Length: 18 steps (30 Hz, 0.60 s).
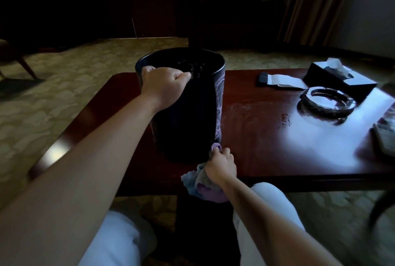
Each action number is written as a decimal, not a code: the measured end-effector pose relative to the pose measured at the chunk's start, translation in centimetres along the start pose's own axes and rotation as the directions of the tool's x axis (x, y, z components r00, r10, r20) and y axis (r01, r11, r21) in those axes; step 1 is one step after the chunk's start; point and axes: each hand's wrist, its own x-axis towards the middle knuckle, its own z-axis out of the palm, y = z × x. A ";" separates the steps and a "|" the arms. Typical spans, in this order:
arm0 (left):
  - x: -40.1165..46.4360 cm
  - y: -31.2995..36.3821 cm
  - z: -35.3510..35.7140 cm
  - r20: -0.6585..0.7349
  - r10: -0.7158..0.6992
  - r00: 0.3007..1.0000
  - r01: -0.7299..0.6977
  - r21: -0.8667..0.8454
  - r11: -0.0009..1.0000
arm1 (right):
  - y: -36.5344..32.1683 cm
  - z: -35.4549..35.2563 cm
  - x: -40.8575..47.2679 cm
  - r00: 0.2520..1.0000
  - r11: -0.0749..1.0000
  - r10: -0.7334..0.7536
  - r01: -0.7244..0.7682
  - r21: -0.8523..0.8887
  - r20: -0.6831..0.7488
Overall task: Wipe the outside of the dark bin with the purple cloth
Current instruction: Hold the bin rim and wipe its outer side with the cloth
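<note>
Open bench right of the bin

Bare bench [256,128] between bin [186,116] and ashtray [327,102]; tissue box [339,78] and dark case [264,79] crowding far right corner.

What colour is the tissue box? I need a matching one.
Black, with white tissue sticking out; the head view shows the tissue box.

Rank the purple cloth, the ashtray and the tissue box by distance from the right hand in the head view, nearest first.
From the right hand:
1. Purple cloth, gripped in that hand at the bin's base.
2. Ashtray, farther right on the table.
3. Tissue box, behind the ashtray, far right.
</note>
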 end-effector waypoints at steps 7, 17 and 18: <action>0.1 -0.6 0.4 -0.026 0.023 0.999 -0.023 -0.003 1.000 | 0.2 -1.2 3.2 0.995 0.996 0.088 -0.089 -0.017 -0.046; 0.4 0.7 -0.2 0.019 -0.134 0.991 0.131 0.135 0.982 | -0.5 1.9 -1.6 0.995 0.995 -0.061 0.055 -0.080 -0.075; 0.3 1.0 0.1 -0.009 -0.161 0.987 0.160 0.177 0.971 | -0.6 1.7 -1.4 0.997 0.997 -0.041 0.037 -0.065 -0.064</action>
